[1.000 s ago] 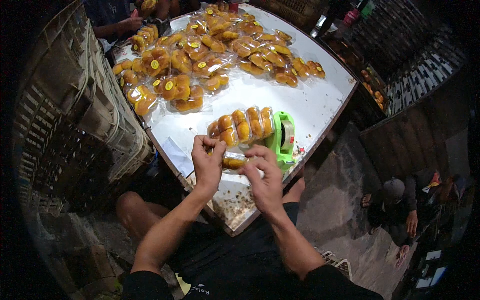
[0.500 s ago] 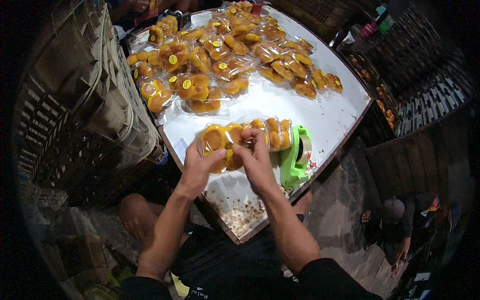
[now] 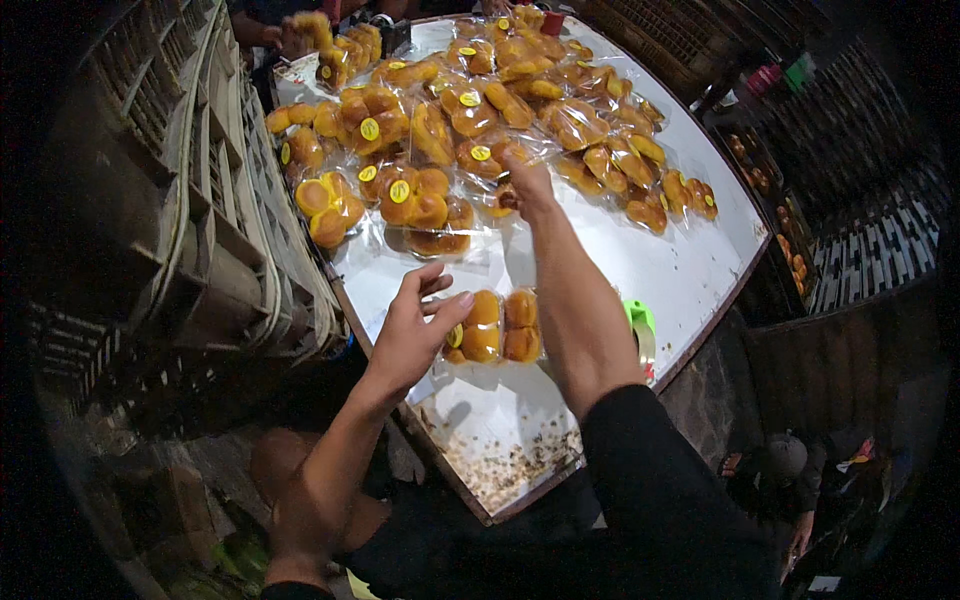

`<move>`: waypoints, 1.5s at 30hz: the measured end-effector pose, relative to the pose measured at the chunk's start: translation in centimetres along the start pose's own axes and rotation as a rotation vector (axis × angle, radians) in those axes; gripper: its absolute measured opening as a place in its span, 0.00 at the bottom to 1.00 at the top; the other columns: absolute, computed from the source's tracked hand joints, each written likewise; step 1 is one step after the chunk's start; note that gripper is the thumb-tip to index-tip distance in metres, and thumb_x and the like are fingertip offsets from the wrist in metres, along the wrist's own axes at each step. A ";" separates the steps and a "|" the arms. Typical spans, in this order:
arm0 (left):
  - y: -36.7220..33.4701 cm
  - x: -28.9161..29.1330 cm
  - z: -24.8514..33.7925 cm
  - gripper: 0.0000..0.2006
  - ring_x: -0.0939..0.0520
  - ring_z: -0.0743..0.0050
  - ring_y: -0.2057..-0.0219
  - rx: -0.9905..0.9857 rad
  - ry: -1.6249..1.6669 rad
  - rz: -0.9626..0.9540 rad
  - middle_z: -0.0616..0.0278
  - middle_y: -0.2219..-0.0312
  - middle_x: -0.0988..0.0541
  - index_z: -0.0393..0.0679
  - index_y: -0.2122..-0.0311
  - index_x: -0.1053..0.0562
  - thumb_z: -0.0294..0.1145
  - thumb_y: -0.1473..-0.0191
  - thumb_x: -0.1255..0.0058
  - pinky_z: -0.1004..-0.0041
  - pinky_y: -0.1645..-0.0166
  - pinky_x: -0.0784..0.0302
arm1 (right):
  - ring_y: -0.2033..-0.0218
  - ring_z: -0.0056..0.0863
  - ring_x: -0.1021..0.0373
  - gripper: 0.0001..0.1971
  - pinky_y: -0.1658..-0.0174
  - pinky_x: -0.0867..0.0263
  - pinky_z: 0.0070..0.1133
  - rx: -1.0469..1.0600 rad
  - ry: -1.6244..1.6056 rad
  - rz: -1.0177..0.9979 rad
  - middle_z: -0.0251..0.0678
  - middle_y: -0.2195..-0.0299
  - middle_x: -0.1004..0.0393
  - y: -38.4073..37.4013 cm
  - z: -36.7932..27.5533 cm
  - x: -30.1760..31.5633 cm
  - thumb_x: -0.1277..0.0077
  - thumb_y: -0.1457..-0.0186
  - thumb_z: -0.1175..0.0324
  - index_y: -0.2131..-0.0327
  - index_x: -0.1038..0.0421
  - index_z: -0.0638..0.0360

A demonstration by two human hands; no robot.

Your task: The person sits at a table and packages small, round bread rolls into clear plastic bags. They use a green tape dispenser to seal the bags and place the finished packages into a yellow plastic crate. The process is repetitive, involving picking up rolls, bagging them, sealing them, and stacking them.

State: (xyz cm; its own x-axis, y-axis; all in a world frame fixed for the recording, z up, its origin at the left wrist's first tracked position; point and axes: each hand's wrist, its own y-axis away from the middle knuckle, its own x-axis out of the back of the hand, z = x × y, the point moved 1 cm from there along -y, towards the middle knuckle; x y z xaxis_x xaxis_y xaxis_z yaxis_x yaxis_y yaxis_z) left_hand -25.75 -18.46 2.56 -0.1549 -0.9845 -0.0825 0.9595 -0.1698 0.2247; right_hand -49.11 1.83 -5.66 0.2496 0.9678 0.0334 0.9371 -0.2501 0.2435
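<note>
Beside a row of bagged buns [image 3: 482,330] at the near part of the white table, my left hand [image 3: 412,318] has its fingers apart and holds nothing. Its thumb overlaps the left end of that row; whether it touches is unclear. My right hand [image 3: 528,188] reaches out to the pile of bagged bread [image 3: 472,110], at the pile's near edge. Its fingers are partly hidden among the wrappers, so its grip does not show. A green tape dispenser [image 3: 640,318] stands right of the row, mostly covered by my right forearm.
Stacked plastic crates [image 3: 255,230] rise along the left side of the white table [image 3: 700,260]. Crumbs [image 3: 505,470] lie at its near corner. Another person's hand [image 3: 272,37] shows at the far left. A person in a cap [image 3: 785,460] is low at the right.
My hands have come off the near bagged buns, which now rest on the table. My right hand has moved forward to the pile. My left hand has opened beside the row.
</note>
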 end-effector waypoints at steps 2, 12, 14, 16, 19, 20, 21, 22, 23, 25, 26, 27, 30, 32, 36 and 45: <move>-0.4 0.2 0.0 0.30 0.27 0.65 0.51 -0.002 0.048 0.034 0.45 0.47 0.35 0.35 0.42 0.43 0.37 0.45 0.46 0.70 0.51 0.26 | 0.77 0.28 0.29 0.19 0.75 0.31 0.25 0.047 0.277 0.213 0.39 0.68 0.26 -3.1 1.4 -0.7 0.39 0.52 0.60 0.60 0.28 0.62; -0.7 1.8 -0.2 0.25 0.29 0.62 0.48 -0.299 -0.065 0.348 0.51 0.50 0.30 0.34 0.45 0.39 0.35 0.44 0.48 0.65 0.44 0.33 | 0.56 0.30 0.31 0.31 0.54 0.32 0.25 0.315 -0.115 -0.252 0.44 0.56 0.32 15.4 -4.5 4.0 0.48 0.47 0.69 0.44 0.53 0.61; 0.4 1.6 1.8 0.21 0.25 0.66 0.54 -0.027 0.147 0.246 0.49 0.56 0.26 0.34 0.50 0.35 0.44 0.37 0.60 0.74 0.51 0.32 | 0.52 0.31 0.33 0.34 0.52 0.33 0.26 0.161 0.167 -0.373 0.47 0.56 0.33 24.8 -5.1 3.8 0.50 0.45 0.71 0.40 0.58 0.60; 0.6 0.4 1.4 0.20 0.24 0.74 0.64 -0.095 0.193 0.193 0.55 0.65 0.23 0.37 0.54 0.33 0.46 0.35 0.65 0.77 0.58 0.31 | 0.52 0.30 0.34 0.31 0.49 0.37 0.25 0.174 -0.121 -0.451 0.45 0.55 0.32 30.0 -3.8 3.2 0.49 0.45 0.72 0.42 0.54 0.60; 2.7 -2.1 1.7 0.18 0.29 0.80 0.73 -0.377 0.115 0.343 0.64 0.75 0.28 0.37 0.61 0.32 0.43 0.34 0.67 0.76 0.64 0.33 | 0.55 0.27 0.33 0.15 0.50 0.37 0.22 0.328 -0.054 -0.228 0.40 0.56 0.30 31.9 -3.7 4.7 0.52 0.42 0.72 0.52 0.39 0.64; 3.6 -3.0 1.9 0.18 0.30 0.80 0.74 -0.457 0.142 0.352 0.65 0.76 0.30 0.37 0.61 0.32 0.43 0.34 0.67 0.76 0.65 0.33 | 0.56 0.25 0.33 0.10 0.51 0.37 0.22 0.434 -0.004 -0.137 0.39 0.58 0.30 32.4 -4.6 5.6 0.53 0.41 0.72 0.57 0.35 0.65; 4.2 -4.0 1.5 0.16 0.31 0.79 0.74 -0.536 0.211 0.281 0.65 0.77 0.31 0.38 0.65 0.32 0.40 0.35 0.67 0.77 0.65 0.33 | 0.59 0.23 0.33 0.07 0.52 0.37 0.21 0.547 -0.095 -0.043 0.38 0.61 0.29 33.0 -5.4 5.6 0.54 0.40 0.71 0.61 0.33 0.65; 5.2 -4.4 1.3 0.13 0.29 0.77 0.72 -0.552 0.036 0.256 0.63 0.75 0.29 0.38 0.66 0.32 0.37 0.36 0.64 0.76 0.63 0.33 | 0.59 0.22 0.33 0.07 0.53 0.36 0.21 0.597 -0.064 0.015 0.38 0.62 0.29 33.7 -5.2 5.4 0.54 0.39 0.71 0.62 0.33 0.64; 5.8 -5.3 1.1 0.11 0.29 0.76 0.70 -0.610 0.046 0.262 0.62 0.74 0.29 0.37 0.66 0.32 0.34 0.37 0.62 0.76 0.61 0.33 | 0.60 0.22 0.33 0.07 0.54 0.36 0.20 0.645 -0.033 0.072 0.38 0.63 0.29 34.3 -4.9 5.0 0.54 0.39 0.70 0.62 0.33 0.64; 6.7 -6.2 1.0 0.07 0.28 0.70 0.62 -0.782 0.071 0.301 0.55 0.67 0.27 0.37 0.67 0.32 0.30 0.40 0.58 0.74 0.54 0.33 | 0.59 0.26 0.33 0.05 0.54 0.37 0.23 0.749 0.033 0.236 0.40 0.63 0.29 34.8 -3.6 4.8 0.54 0.40 0.72 0.64 0.33 0.63; 7.6 -5.9 1.1 0.07 0.29 0.63 0.56 -0.851 -0.028 0.414 0.52 0.62 0.27 0.39 0.67 0.30 0.30 0.40 0.57 0.67 0.48 0.37 | 0.58 0.28 0.33 0.04 0.53 0.38 0.23 0.878 0.005 0.258 0.40 0.63 0.29 35.8 -3.4 5.2 0.54 0.41 0.72 0.64 0.33 0.63; 9.1 -5.2 1.9 0.07 0.30 0.59 0.53 -1.016 -0.216 0.447 0.51 0.60 0.28 0.40 0.67 0.29 0.31 0.41 0.55 0.63 0.45 0.40 | 0.58 0.29 0.34 0.04 0.52 0.38 0.24 1.005 -0.023 0.279 0.40 0.62 0.30 37.0 -3.2 5.6 0.54 0.41 0.73 0.65 0.32 0.63; 8.8 -4.9 2.4 0.07 0.37 0.52 0.44 -0.949 -0.311 0.508 0.52 0.53 0.30 0.43 0.69 0.26 0.34 0.44 0.51 0.57 0.38 0.50 | 0.51 0.37 0.38 0.03 0.46 0.43 0.30 0.871 -0.013 0.279 0.44 0.53 0.36 36.2 -4.5 6.5 0.52 0.44 0.75 0.66 0.32 0.63; 9.4 -4.5 2.7 0.10 0.36 0.57 0.43 -1.006 -0.335 0.521 0.49 0.48 0.32 0.39 0.70 0.27 0.33 0.41 0.56 0.61 0.38 0.48 | 0.49 0.37 0.39 0.03 0.44 0.45 0.31 0.862 0.018 0.367 0.45 0.51 0.38 37.5 -4.7 7.8 0.52 0.44 0.74 0.66 0.32 0.63; 8.4 -5.4 3.1 0.10 0.25 0.68 0.57 -0.807 0.020 0.321 0.54 0.62 0.24 0.37 0.67 0.30 0.33 0.38 0.57 0.69 0.49 0.33 | 0.54 0.29 0.34 0.06 0.49 0.39 0.25 0.788 -0.085 0.271 0.42 0.57 0.33 35.2 -4.6 7.7 0.53 0.40 0.70 0.65 0.33 0.63; 8.4 -4.5 3.8 0.10 0.34 0.86 0.79 -0.411 -0.065 0.035 0.69 0.79 0.31 0.38 0.66 0.33 0.34 0.37 0.59 0.83 0.75 0.36 | 0.65 0.32 0.25 0.05 0.60 0.27 0.26 0.601 -0.491 -0.155 0.42 0.66 0.26 38.1 -6.9 7.2 0.61 0.36 0.67 0.61 0.43 0.56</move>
State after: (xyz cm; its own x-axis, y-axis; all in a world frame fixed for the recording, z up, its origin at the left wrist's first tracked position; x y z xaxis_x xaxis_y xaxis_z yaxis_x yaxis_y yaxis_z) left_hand -17.90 -15.60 8.47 -0.1221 -0.9924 -0.0172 0.9765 -0.1170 -0.1811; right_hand -13.26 -0.49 10.51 0.0532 0.9041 -0.4241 0.9063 -0.2220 -0.3596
